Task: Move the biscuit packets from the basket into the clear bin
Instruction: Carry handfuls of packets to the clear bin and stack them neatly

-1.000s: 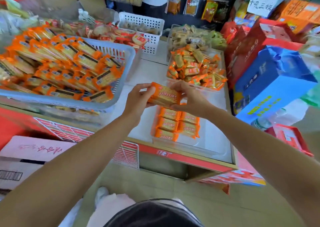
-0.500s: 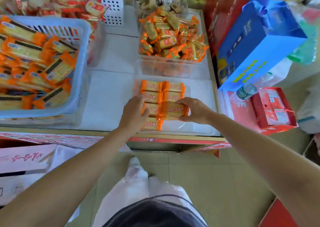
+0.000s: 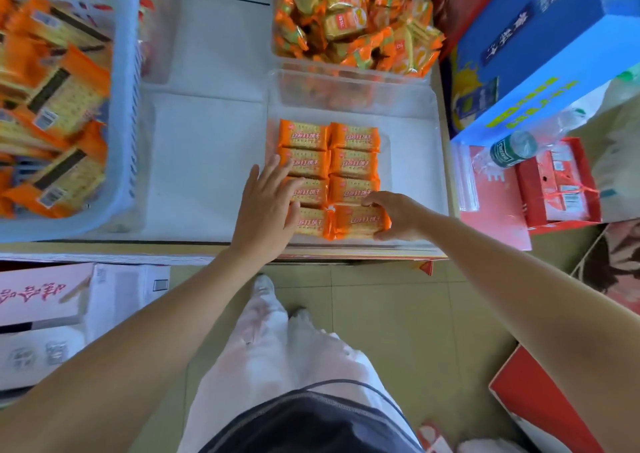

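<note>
The right hand (image 3: 398, 215) is gripping a biscuit packet (image 3: 358, 222) by its right end, fingers and thumb curled round it. A second ago both hands were holding this packet in the air above the clear bin (image 3: 412, 161). Now it is lying flat on the bin floor at the 5 o'clock corner of the stack, touching its neighbours at 9 and 12 o'clock. The left hand (image 3: 266, 210) is no longer pinching it and is resting wide, fingers straight and spread, across the left column of the packets in the bin (image 3: 353, 163), which are sitting in two neat columns of four. The basket (image 3: 126, 106), at 9 o'clock of the bin and well apart from it, is holding a heap of loose packets (image 3: 65, 102). The view is looking more steeply down than before, so a second bin (image 3: 346, 71) of mixed snacks is showing at 12 o'clock and a blue box (image 3: 540, 47) at 2 o'clock.
</note>
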Motion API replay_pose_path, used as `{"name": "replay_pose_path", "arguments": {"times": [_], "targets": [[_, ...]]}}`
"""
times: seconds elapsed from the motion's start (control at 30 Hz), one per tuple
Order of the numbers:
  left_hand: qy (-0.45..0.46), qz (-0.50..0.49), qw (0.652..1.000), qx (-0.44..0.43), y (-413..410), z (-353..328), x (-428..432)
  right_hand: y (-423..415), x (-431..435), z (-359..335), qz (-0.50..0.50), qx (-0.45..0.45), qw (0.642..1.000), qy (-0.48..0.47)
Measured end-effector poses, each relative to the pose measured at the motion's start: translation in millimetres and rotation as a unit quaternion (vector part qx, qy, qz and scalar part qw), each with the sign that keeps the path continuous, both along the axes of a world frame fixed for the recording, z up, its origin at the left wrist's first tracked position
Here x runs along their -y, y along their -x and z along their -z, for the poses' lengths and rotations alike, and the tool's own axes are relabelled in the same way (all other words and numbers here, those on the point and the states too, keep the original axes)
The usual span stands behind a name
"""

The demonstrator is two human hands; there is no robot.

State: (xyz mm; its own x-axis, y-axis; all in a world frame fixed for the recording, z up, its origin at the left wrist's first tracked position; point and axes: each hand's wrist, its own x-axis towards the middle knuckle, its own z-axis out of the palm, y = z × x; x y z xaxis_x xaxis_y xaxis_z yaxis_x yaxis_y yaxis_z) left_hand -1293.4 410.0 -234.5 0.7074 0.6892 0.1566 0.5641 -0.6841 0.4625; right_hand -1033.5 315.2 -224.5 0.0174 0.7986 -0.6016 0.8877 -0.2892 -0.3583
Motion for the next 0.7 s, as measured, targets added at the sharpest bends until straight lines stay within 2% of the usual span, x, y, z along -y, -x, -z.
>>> {"name": "replay_pose_path", "arguments": {"times": [0.1, 0.3, 0.53, 0.7], "targets": [[0.005, 0.001, 1.0, 0.003, 1, 2, 0, -6, -2, -5, 0.007, -0.003, 1.0, 0.002], [0.01, -0.001, 1.0, 0.01, 0, 4, 0, -11, -2, -7, -0.034, 0.054, 0.997, 0.033], [0.006, 0.003, 1.0, 0.016, 1, 7, -1, 4, -5, 9, -0.056, 0.063, 0.996, -0.009], [0.007, 0.002, 1.0, 0.021, 1, 7, -1, 13, -3, 22, -0.122, 0.167, 0.977, -0.06]]}}
